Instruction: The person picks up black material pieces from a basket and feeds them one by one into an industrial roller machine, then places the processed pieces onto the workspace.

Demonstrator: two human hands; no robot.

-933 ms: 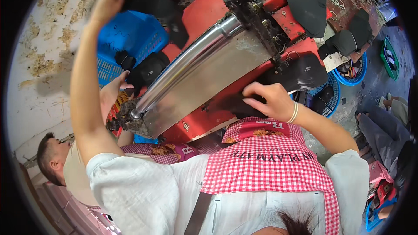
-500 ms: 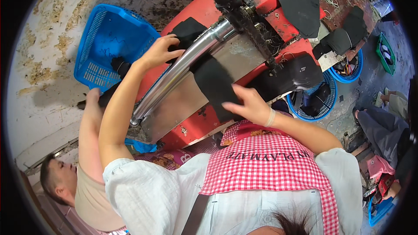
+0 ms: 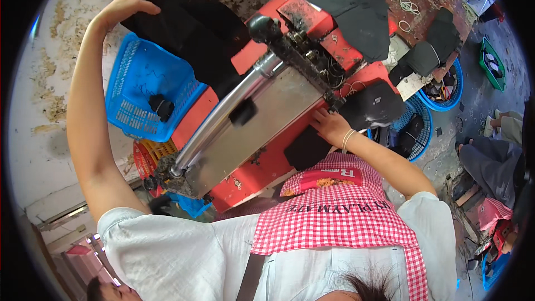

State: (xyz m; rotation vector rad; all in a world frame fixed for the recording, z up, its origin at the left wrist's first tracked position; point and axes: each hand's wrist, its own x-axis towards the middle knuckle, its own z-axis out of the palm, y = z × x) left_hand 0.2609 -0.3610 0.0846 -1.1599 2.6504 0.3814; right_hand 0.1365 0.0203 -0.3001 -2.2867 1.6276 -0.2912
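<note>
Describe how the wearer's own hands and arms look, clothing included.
The left hand and right hand are ungloved, forearms bare. Pale, loose short sleeves cover the upper arms. Thin pale bands circle the right wrist; none shows on the left.

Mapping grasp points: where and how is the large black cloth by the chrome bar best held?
Probably a pinch on the outer edge of the large black cloth, from the left, where the left grip meets it. That edge is thin and away from the red machine; the opposite end reaches the chrome bar, so room there looks tight.
</note>
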